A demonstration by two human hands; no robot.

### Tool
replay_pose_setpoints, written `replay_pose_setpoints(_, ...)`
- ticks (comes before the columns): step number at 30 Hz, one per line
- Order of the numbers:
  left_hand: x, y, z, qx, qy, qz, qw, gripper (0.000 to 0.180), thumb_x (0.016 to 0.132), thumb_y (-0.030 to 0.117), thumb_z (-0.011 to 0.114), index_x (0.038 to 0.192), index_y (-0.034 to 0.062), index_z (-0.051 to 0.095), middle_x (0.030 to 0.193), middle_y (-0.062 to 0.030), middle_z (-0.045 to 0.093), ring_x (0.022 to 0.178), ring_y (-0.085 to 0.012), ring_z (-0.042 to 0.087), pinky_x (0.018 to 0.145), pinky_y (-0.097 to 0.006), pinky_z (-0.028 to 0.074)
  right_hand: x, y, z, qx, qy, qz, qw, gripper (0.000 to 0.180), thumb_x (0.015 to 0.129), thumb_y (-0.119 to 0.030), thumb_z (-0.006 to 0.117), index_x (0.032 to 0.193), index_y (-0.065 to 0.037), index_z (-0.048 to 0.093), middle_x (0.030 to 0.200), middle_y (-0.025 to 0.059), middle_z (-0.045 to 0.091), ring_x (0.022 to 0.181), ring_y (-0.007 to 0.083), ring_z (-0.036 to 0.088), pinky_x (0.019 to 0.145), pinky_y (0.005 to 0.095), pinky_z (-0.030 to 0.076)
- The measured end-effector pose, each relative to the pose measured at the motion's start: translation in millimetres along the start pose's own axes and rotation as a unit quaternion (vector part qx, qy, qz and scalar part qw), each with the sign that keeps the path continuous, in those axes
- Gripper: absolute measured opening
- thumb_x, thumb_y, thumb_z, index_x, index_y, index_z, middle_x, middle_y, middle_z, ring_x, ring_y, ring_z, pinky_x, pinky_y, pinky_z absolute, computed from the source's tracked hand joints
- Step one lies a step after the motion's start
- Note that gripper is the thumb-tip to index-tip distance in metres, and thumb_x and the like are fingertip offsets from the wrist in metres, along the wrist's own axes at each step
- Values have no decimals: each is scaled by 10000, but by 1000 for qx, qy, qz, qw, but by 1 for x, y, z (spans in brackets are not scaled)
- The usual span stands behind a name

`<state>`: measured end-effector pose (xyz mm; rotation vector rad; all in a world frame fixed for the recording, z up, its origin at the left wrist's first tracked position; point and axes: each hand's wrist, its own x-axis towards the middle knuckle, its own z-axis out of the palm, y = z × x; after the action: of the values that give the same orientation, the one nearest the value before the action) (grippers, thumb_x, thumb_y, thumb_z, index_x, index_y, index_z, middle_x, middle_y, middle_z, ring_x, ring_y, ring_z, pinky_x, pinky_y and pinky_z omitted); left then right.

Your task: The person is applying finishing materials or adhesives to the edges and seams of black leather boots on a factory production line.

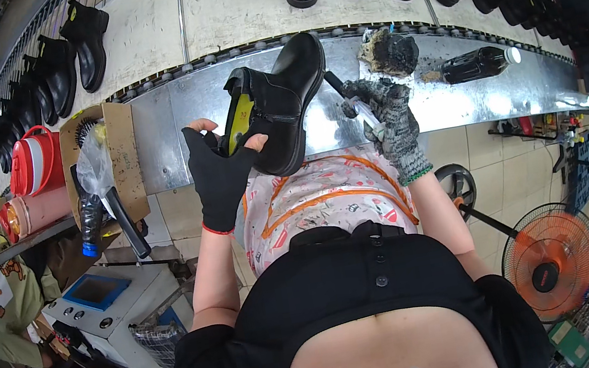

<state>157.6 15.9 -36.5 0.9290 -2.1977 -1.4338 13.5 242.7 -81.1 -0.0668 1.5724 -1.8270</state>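
A black ankle boot (285,101) with a yellow insole is held tilted over the metal ledge, its toe pointing away and to the right. My left hand (221,168), in a black glove with bare fingertips, grips it at the collar, thumb on the outside. In a stained grey knit glove, my right hand (390,119) is closed around a thin tool (361,110) with a whitish handle and a black end. That black end is at the boot's sole edge near the toe; whether it touches, I cannot tell.
A blackened lump of sponge (395,54) and a dark bottle (477,65) with a white cap lie on the metal ledge (168,138). Beyond runs a conveyor (228,9) with rows of black boots. At left stands a cardboard box (123,146) with brushes; an orange fan (550,263) is lower right.
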Motion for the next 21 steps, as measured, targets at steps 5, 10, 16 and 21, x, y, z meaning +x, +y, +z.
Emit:
replay_pose_setpoints(5, -9, -5, 3, -65, -36, -34, 997, 573, 676, 177, 815, 1025, 63, 375, 648, 22, 456, 528, -35, 436, 466, -179, 356, -6, -1, 8, -92, -5, -63, 994, 633, 964, -525, 250, 1137, -19, 590, 957, 78, 663, 810, 105, 595, 652, 216, 439)
replay_pose_setpoints(10, -13, -12, 5, -90, -37, -58, 994, 572, 683, 153, 809, 1045, 58, 377, 699, -1, 502, 584, -50, 499, 502, -170, 396, -5, 14, 14, -141, -1, -173, 975, 513, 985, -389, 276, 1119, -16, 603, 958, 79, 664, 867, 132, 611, 740, 239, 457)
replay_pose_setpoints(16, -19, -18, -1, -127, -45, -121, 983, 616, 691, 125, 792, 1141, 40, 381, 873, -96, 574, 720, -122, 603, 577, -205, 505, -16, 2, 22, -328, -13, -222, 918, 249, 862, -71, 507, 1071, -62, 642, 964, 119, 677, 840, 217, 658, 754, 299, 495)
replay_pose_setpoints(21, -19, -15, -4, -192, -75, -189, 960, 666, 686, 81, 761, 1221, 48, 366, 924, -126, 581, 789, -185, 635, 619, -297, 571, -29, -16, 31, -352, -64, -118, 926, 328, 848, -26, 481, 1161, 16, 571, 1042, 117, 646, 947, 171, 616, 866, 301, 461)
